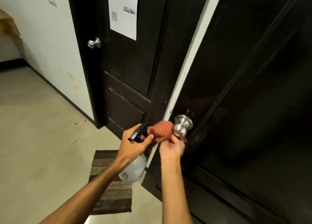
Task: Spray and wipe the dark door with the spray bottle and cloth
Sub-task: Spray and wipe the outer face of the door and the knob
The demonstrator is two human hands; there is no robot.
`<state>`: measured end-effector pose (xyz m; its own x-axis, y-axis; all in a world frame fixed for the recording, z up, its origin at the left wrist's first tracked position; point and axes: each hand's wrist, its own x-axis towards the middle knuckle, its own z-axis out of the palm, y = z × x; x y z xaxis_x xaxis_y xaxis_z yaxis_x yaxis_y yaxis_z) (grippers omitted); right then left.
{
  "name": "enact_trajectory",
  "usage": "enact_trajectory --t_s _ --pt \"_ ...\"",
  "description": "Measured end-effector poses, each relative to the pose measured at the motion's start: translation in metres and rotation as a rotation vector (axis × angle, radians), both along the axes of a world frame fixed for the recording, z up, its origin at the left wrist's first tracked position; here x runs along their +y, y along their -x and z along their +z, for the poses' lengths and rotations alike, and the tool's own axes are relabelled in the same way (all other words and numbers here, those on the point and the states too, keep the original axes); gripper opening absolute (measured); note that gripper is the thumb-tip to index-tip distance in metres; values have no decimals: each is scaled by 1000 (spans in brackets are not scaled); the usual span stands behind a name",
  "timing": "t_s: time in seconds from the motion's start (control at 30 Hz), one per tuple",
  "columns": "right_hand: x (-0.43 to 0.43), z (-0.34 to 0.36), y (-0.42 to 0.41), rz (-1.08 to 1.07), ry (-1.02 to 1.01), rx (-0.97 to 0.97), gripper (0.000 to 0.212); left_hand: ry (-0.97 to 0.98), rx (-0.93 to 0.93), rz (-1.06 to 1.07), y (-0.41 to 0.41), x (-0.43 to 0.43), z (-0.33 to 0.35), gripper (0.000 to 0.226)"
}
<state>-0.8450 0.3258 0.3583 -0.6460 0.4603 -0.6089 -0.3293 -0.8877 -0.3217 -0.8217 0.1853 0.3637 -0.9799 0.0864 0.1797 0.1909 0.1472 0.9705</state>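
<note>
Hands work low at the near right: 2 bare forearms reach in from the near edge. Left hand [135, 144] grips the spray bottle [134, 170] around its neck, fingers curled under the black trigger head [138, 131]; the pale bottle body hangs below the wrist, tilted. Right hand [171, 148] grips a bunched orange cloth [160, 132] from beneath, fingers closed around its lower folds. The cloth sits just left of the steel knob [182, 125] of the dark door [244, 88], which fills the right side; contact with the knob cannot be confirmed. Farther left stands a second dark door [128, 71] bearing a paper notice [123, 10] and 1 knob [94, 43]. A striped mat [111, 198] lies on the pale tiled floor [33, 139] beneath the bottle.
</note>
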Motion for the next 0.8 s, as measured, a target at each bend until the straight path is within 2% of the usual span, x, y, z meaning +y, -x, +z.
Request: enact_trajectory --t_s 0.07,0.1,0.17,0.23,0.27,0.3,0.37,0.47,0.53,0.6,0.63,0.7,0.8 --pt "-14 5 -11 -237 -186 -86 47 3 -18 -55 11 -18 -1 11" --pt "-17 9 -17 -362 -452 -149 39 5 -21 -69 17 -25 -2 11" --pt "-22 12 -26 -402 -1289 -318 43 8 -20 -81 25 -34 -2 10" --pt "-28 -5 -16 -143 -2062 -613 46 5 -32 -103 34 -42 -4 10" --pt "-27 -11 -11 39 -2319 -800 44 5 -37 -114 37 -44 -6 10" --pt "-26 -13 -8 215 -2464 -930 42 7 -41 -124 39 -45 -6 10" --pt "-15 -11 -5 321 -2549 -1015 48 -1 -54 -160 43 -43 -6 10" --pt "-8 -4 -13 150 -2513 -1049 60 -31 -59 -191 44 -40 -3 10" --pt "-12 -1 -22 205 -2590 -995 64 -43 -69 -205 43 -38 -2 10" --pt "-7 -5 -30 367 -2748 -888 59 -56 -76 -214 42 -35 -2 10" --pt "-1 -6 -31 407 -2739 -802 56 -60 -78 -218 42 -33 -1 10" --pt "8 4 -29 356 -2505 -655 51 -70 -72 -216 42 -31 1 9" --pt "7 37 -16 111 -2201 -569 56 -79 -65 -193 44 -28 3 17"
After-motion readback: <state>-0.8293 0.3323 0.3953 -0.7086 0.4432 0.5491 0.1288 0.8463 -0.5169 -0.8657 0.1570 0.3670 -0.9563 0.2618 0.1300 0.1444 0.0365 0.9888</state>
